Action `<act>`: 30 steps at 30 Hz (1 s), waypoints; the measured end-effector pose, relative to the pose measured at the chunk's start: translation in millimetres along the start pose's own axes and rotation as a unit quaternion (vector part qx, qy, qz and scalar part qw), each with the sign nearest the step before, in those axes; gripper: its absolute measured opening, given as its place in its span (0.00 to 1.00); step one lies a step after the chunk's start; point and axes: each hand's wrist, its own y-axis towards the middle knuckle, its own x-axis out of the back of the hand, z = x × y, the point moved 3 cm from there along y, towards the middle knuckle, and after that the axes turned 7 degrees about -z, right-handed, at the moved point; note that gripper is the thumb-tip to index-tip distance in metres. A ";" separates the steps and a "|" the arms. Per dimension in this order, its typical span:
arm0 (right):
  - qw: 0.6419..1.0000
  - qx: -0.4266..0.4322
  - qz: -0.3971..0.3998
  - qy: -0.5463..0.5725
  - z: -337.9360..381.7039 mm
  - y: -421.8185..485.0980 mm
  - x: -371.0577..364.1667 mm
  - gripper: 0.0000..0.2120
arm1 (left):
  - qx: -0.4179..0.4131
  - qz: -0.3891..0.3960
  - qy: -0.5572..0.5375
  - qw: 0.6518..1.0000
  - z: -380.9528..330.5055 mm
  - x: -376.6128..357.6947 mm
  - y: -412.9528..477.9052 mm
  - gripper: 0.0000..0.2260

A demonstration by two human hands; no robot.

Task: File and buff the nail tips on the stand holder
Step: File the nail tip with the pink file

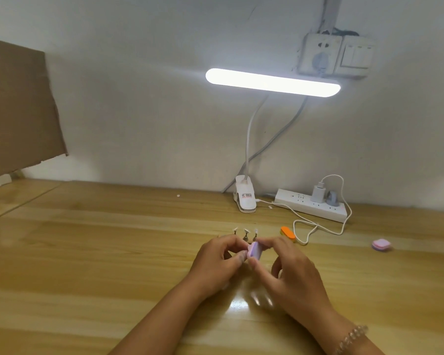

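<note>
Three small stand holders [245,234] with pale nail tips on top stand in a row on the wooden table, just beyond my hands. A small purple buffer block [331,251] is pinched between thumb and fingers of my right hand [290,272]. My left hand [215,260] is curled right beside the block, its fingertips pinching something small that I cannot make out. The two hands nearly touch at the block.
An orange buffer block [288,233] lies right of the stands. A pink block [381,244] sits far right. At the back are a clip lamp [245,198], a white power strip [310,204] and its looping white cable [318,228]. Cardboard [18,106] leans at left.
</note>
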 end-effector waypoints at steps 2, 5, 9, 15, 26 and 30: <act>1.000 0.004 0.013 0.014 3.6 -1.5 -0.7 0.16 | 0.004 0.000 0.002 1.000 0.3 0.6 0.5 0.06; 0.999 -0.042 -0.017 0.007 -7.8 5.0 1.2 0.12 | -0.005 0.005 0.004 1.000 -1.9 -0.7 0.3 0.06; 1.000 0.006 0.007 -0.006 0.8 -0.7 -0.2 0.17 | -0.019 0.018 0.029 0.999 -1.0 -0.7 -0.2 0.09; 0.999 -0.040 -0.003 0.001 -9.2 4.5 1.3 0.12 | -0.033 0.016 0.048 0.998 -1.6 -3.2 -0.5 0.09; 0.998 0.035 0.008 -0.058 7.0 -3.0 1.3 0.17 | -0.024 -0.008 0.025 0.999 -6.1 1.1 -2.0 0.09; 0.999 -0.013 -0.013 -0.039 -0.4 2.9 2.0 0.15 | -0.013 -0.010 0.020 1.000 -7.9 0.8 -2.1 0.09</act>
